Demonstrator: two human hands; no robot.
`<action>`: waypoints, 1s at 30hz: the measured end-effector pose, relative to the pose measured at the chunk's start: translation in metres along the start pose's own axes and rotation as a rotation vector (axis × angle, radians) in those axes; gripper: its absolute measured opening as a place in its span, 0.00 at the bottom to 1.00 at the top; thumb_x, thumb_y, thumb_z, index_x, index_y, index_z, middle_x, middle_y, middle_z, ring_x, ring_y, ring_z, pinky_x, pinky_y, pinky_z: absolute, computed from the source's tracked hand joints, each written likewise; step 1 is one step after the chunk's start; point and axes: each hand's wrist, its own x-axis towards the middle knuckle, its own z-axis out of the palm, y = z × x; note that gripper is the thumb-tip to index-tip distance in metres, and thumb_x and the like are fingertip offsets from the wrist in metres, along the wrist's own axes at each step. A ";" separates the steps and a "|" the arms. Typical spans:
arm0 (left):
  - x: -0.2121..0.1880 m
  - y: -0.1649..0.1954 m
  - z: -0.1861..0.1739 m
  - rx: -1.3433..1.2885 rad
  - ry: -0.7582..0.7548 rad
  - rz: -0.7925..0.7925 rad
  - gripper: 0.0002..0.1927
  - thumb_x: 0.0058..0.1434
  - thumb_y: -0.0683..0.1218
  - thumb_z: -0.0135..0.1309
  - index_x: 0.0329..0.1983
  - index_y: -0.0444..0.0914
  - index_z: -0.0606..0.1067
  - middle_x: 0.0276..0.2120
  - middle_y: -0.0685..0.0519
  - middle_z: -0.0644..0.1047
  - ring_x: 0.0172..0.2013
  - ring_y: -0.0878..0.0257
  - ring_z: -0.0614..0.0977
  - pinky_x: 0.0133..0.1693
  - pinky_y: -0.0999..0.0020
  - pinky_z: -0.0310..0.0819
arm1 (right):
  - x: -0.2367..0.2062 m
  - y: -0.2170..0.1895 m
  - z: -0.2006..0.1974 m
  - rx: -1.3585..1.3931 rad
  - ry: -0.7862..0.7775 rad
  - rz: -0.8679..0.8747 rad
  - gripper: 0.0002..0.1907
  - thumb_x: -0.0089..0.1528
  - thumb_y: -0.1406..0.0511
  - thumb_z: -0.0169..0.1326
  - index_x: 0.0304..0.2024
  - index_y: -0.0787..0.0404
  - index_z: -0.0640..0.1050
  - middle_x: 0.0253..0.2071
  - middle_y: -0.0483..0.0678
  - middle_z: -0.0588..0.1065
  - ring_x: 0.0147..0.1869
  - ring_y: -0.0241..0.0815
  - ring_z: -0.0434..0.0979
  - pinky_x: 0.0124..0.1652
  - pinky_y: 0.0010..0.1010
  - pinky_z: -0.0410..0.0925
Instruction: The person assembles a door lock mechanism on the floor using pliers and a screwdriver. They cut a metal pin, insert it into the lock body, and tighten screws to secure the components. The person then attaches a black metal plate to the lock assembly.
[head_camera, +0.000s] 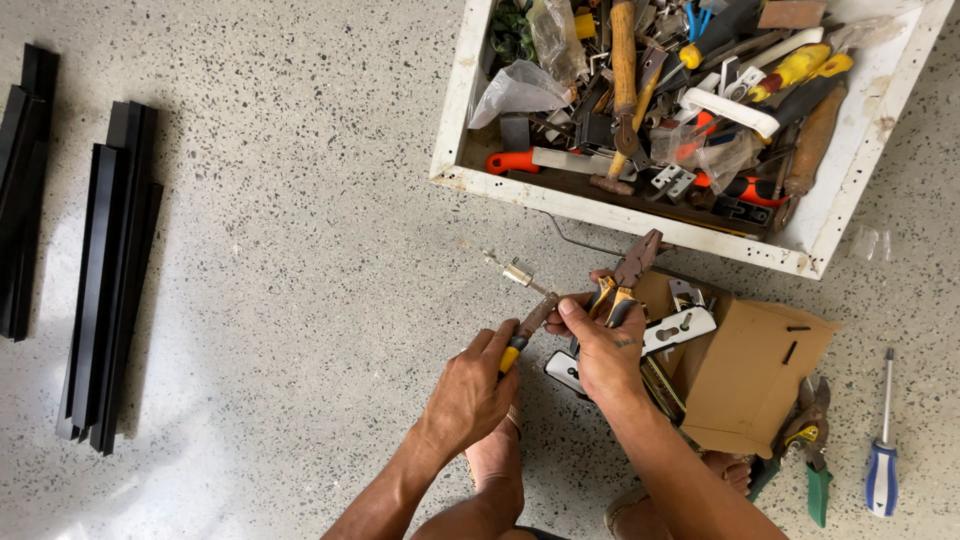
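Head view shows both hands above speckled terrazzo floor (300, 250): left hand (470, 390) gripping a yellow-handled screwdriver (525, 330), right hand (605, 350) clamped on steel pliers (625, 275), beside a torn brown cardboard box (750, 375).

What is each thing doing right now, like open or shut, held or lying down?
Left hand: shut on screwdriver.
Right hand: shut on pliers, jaws closed.
Tool tray: full, open top.
Cardboard box: open.
Blue screwdriver: lying on floor.
Green snips: lying on floor.

Bright, even daylight; soft shadows
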 end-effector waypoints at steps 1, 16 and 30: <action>0.001 0.000 0.000 -0.010 0.024 0.026 0.28 0.63 0.43 0.52 0.67 0.35 0.66 0.41 0.43 0.78 0.32 0.48 0.84 0.34 0.54 0.81 | 0.000 -0.001 0.001 0.004 0.000 -0.008 0.25 0.62 0.76 0.57 0.61 0.63 0.66 0.38 0.52 0.77 0.36 0.45 0.83 0.36 0.38 0.79; 0.019 0.013 0.029 -0.378 -0.054 0.061 0.10 0.62 0.44 0.48 0.44 0.36 0.70 0.21 0.51 0.72 0.18 0.63 0.72 0.21 0.63 0.72 | -0.010 -0.114 -0.077 -1.301 -0.352 -0.739 0.22 0.58 0.56 0.63 0.39 0.66 0.69 0.36 0.52 0.70 0.32 0.42 0.73 0.27 0.29 0.68; 0.008 0.019 0.039 -0.316 -0.079 0.161 0.11 0.58 0.40 0.49 0.45 0.35 0.70 0.17 0.56 0.70 0.16 0.64 0.71 0.19 0.64 0.68 | -0.052 -0.167 -0.064 -1.422 -0.433 -0.367 0.20 0.56 0.55 0.61 0.29 0.64 0.72 0.23 0.49 0.69 0.22 0.46 0.70 0.23 0.42 0.65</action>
